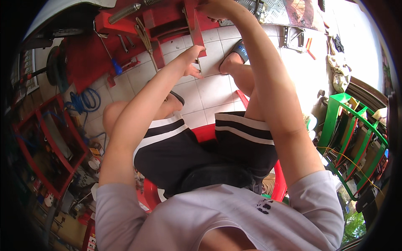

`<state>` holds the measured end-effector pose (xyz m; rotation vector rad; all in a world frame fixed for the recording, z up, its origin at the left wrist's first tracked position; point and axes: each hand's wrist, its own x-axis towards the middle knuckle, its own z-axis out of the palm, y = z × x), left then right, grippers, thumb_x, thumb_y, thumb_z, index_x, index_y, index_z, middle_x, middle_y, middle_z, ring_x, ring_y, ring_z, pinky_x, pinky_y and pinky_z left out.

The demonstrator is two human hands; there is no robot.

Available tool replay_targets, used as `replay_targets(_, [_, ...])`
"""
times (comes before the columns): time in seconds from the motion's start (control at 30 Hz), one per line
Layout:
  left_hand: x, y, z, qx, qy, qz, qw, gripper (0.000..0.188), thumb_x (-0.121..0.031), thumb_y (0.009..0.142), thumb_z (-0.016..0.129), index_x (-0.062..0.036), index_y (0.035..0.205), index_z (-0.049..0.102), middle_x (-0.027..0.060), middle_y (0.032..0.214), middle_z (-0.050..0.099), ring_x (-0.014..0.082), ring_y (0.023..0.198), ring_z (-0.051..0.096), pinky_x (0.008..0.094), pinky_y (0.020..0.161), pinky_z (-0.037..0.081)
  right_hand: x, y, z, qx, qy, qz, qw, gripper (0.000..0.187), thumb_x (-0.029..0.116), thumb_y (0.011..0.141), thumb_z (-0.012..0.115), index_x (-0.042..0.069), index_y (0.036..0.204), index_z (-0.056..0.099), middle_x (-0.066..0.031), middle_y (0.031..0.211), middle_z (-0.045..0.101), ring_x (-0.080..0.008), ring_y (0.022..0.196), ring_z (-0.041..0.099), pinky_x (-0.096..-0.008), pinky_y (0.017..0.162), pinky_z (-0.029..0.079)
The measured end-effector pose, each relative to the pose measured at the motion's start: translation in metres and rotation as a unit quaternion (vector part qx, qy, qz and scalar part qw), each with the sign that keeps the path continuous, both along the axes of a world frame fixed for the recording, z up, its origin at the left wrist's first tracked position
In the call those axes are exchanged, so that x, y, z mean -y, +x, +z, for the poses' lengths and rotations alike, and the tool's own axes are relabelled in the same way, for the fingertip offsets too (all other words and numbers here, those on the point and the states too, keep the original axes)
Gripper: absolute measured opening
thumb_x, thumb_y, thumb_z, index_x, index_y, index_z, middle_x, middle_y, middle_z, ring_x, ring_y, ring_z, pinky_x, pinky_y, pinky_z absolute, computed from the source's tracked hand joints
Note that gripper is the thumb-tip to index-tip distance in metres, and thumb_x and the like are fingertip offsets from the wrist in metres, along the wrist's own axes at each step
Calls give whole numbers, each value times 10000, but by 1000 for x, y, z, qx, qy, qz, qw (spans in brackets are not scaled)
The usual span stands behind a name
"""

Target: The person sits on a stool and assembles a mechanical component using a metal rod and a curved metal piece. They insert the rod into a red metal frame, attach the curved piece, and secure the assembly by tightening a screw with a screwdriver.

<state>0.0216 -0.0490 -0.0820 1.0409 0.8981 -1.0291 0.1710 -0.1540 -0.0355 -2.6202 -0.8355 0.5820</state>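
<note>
In front of me stands a red metal frame (167, 30) with upright plates and a coil spring (124, 14) on its left. My left hand (193, 63) is at the lower end of its right-hand red plate (196, 35). The thumb lies by the plate's end and the fingers are spread apart from it, near a small metal edge. Further up, my right hand (217, 10) is at the top of the same plate, at the picture's upper edge. Its fingers are partly hidden, and whatever they touch cannot be made out.
Pliers (144, 35) with long handles lean on the frame. A blue-handled screwdriver (116, 66) lies on the red surface at left. Blue hose (83, 100) coils on the floor beside a red rack (52, 144). A green rack (333, 119) stands at right. I sit on a red stool (205, 133).
</note>
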Motion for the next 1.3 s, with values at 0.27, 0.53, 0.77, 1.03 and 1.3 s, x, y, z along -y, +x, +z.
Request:
replay_targets(0.27, [4,-1,3,17,42,-64,997,791,-421,823,560,-79,1427,179,225,1365,312,474,1118,477,534,843,515,-2,-1,0,-7,-5,3,1000,327,261,859,461,55,1001,672,-207,1000,650,-338,973,628,-434,842,505])
replay_targets(0.53, [18,-13,-2,14,117,-63,991,771,-465,767,563,-109,1394,291,186,1369,326,432,1215,403,533,991,361,-3,-9,19,-137,-70,-63,986,400,289,862,451,230,1227,600,-82,757,677,-192,693,678,-329,679,543])
replay_targets(0.77, [41,-29,32,9,92,6,996,942,-390,743,602,-9,1431,84,261,1465,220,367,1324,315,544,1058,263,52,12,39,-202,15,-63,977,323,302,904,479,154,1155,618,-78,856,662,-173,792,679,-315,690,537])
replay_targets(1.03, [50,-38,6,42,76,1,996,1028,-428,755,613,31,1423,-19,275,1427,216,338,1309,300,525,1056,244,208,85,-29,-270,168,-375,871,302,257,972,493,60,1181,588,-109,1031,653,-193,905,658,-300,808,537])
replay_targets(1.3, [47,-36,13,20,103,-32,994,933,-370,764,593,18,1411,44,325,1419,190,427,1325,290,508,1044,335,211,123,-187,-184,113,-567,795,482,381,754,756,-6,1021,652,-128,1028,630,-260,932,594,-401,793,480])
